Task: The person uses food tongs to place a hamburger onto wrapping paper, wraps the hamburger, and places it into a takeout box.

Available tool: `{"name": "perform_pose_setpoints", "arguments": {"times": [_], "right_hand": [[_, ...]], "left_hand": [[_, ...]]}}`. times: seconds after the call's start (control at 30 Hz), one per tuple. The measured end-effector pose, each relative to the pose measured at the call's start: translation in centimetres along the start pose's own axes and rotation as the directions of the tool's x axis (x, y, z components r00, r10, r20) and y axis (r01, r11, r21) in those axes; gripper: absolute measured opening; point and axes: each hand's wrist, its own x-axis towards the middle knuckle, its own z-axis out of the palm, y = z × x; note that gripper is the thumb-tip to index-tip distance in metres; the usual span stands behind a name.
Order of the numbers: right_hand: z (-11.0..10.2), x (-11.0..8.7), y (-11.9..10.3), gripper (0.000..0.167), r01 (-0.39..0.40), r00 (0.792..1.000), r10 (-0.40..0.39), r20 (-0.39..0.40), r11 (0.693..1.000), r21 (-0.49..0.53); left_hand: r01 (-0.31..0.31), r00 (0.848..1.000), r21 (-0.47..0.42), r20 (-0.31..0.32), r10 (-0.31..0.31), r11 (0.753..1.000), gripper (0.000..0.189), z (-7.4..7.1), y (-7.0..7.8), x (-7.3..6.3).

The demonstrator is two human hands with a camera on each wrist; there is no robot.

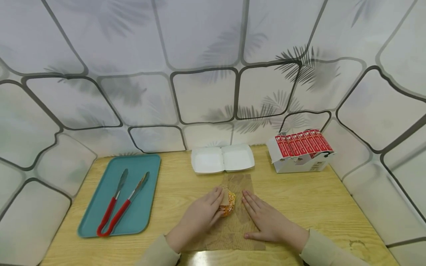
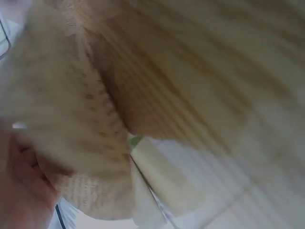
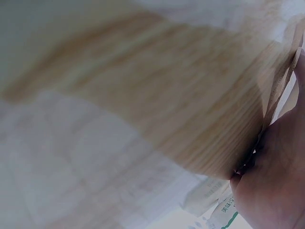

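Observation:
A pastry coated in orange and yellow bits (image 1: 229, 207) lies on a sheet of brown printed paper (image 1: 236, 229). A paper flap partly covers its top. My left hand (image 1: 202, 210) rests against the pastry's left side, fingers fairly straight over the flap, the thumb at its lower edge. That side of the pastry is hidden by the hand. To the right, my right hand (image 1: 267, 221) lies with straight fingers and spread thumb on the paper's right edge, apart from the pastry. Raised brown paper (image 2: 90, 119) fills much of the left wrist view, beside my fingers (image 2: 28, 176).
An open white takeaway box (image 1: 207, 162) stands beyond the paper. At the left, a teal tray (image 1: 96, 207) bears red-handled tongs (image 1: 121, 212). A white carton of red packets (image 1: 299, 166) sits at the back right. Patterned cloth walls (image 1: 206, 96) surround the wooden table (image 1: 319, 221).

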Motion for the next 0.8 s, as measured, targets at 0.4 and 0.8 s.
{"name": "perform_pose_setpoints", "arguments": {"times": [0.4,0.8], "right_hand": [[0.1,0.1,0.0,0.111,0.002,1.0,-0.003,-0.019,1.0,-0.016],[0.0,-0.1,0.1,0.111,-0.003,1.0,0.004,-0.011,1.0,0.013]], "left_hand": [[-0.157,0.981,-0.039,0.109,0.161,0.987,0.074,0.3,-1.5,-1.5],[-0.174,0.976,-0.042,0.123,0.177,0.984,0.078,0.1,-1.8,-1.7]]}}
